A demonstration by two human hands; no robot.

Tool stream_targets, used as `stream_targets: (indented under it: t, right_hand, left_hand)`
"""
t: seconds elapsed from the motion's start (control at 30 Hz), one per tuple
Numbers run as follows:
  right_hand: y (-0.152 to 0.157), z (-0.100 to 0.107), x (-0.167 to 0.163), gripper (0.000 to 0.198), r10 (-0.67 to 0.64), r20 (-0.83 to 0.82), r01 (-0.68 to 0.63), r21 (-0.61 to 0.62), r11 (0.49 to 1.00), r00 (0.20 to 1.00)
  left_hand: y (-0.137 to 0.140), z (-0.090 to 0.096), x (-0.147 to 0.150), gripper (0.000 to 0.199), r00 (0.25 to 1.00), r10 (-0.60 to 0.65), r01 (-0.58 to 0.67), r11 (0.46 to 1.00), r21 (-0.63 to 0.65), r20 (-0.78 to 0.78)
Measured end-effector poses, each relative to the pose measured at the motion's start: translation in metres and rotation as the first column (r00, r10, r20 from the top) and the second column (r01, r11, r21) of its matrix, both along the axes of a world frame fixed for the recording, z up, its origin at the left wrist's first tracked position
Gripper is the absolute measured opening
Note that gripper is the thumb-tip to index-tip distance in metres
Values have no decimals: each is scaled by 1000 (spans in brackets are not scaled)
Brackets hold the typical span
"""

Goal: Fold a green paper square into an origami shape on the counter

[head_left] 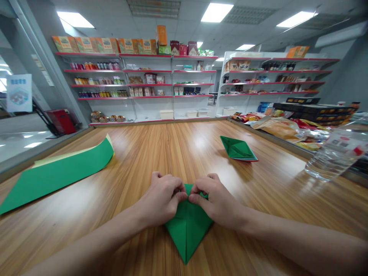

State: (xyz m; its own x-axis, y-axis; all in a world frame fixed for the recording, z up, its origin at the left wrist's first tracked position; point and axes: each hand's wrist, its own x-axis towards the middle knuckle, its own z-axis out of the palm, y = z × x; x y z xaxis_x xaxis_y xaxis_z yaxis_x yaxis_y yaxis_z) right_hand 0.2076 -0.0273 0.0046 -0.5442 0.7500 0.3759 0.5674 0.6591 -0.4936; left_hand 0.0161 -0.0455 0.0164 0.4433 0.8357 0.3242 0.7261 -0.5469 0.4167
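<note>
A folded green paper [187, 230] lies on the wooden table in front of me, its sharp point toward me and a crease down its middle. My left hand [165, 195] pinches its upper left part between thumb and curled fingers. On the upper right part, my right hand [214, 197] pinches the paper the same way, the two thumbs almost meeting at the centre line. Both hands hide the paper's side edges. Farther back on the right sits a stack of folded paper pieces [238, 148], green on top with other colours beneath.
To the left lies a stack of flat paper sheets [63, 174], green on top, with one end curling up. A clear plastic bottle [335, 153] stands at the right. Beyond it are snack packets [283, 128] and black boxes [316, 111]. Stocked shelves [146, 84] line the back.
</note>
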Motion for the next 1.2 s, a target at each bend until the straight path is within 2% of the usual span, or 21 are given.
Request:
stream_targets:
  t: [0.13,0.27,0.33,0.43,0.53,0.63,0.8,0.83,0.87,0.9,0.93,0.97,1.0,1.03,1.07,1.1,1.13,1.2]
  right_hand:
    - [6,4,3,11,-21,-22,23,100,995,1000]
    - [16,11,10,14,-65,-49,77,299,951,997]
    - [20,14,13,17,-110,-68,129,425,896,992]
    - [23,18,18,18,-165,-69,175,565,806,984]
    - [21,19,21,15,-140,-34,131,627,768,989]
    - [18,18,20,13,-96,-28,94,584,806,995]
    - [16,11,12,13,8,-133,40,356,934,991]
    - [17,10,11,15,3,-181,52,301,952,984]
    - [18,10,10,17,-19,-239,77,233,969,971]
    - [19,10,10,19,-49,-303,99,152,983,952]
    - [19,10,10,20,-76,-367,105,61,993,927]
    - [19,11,9,21,-91,-425,84,-34,996,901]
    - [19,11,9,22,-94,-477,40,-121,992,874]
    - [18,11,8,24,-89,-520,-17,-196,980,849]
    - [17,11,7,26,-81,-553,-75,-255,964,829]
    - [16,11,6,27,-73,-572,-124,-298,946,817]
    - [14,10,5,28,-64,-577,-158,-326,932,814]
    - [12,8,3,29,-43,-562,-188,-346,919,826]
  left_hand:
    - [9,8,-10,18,998,37,-32,995,92,-56]
    - [16,18,-23,21,991,116,-90,949,301,-70]
    - [18,23,-27,19,988,149,-111,890,443,-52]
    - [16,27,-28,16,982,186,-125,772,623,-33]
    - [12,27,-26,14,978,208,-143,659,738,4]
    - [9,24,-24,12,976,211,-177,606,775,58]
    - [10,19,-23,7,981,150,-186,592,784,119]
    - [10,18,-22,14,974,141,-226,580,783,177]
    - [11,17,-20,28,957,129,-287,574,767,261]
    - [11,16,-18,45,925,113,-356,592,723,363]
    - [11,14,-15,61,882,92,-405,651,642,463]
    - [10,12,-12,73,832,73,-413,743,526,550]
    - [9,10,-9,77,789,64,-346,868,355,611]
    - [8,8,-7,76,769,54,-187,972,143,637]
    - [7,5,-5,70,757,34,12,998,-66,653]
    - [5,2,-3,65,745,8,197,953,-232,667]
    - [3,-2,-1,60,743,-7,312,888,-337,669]
    - [0,-8,2,52,723,6,431,778,-458,691]
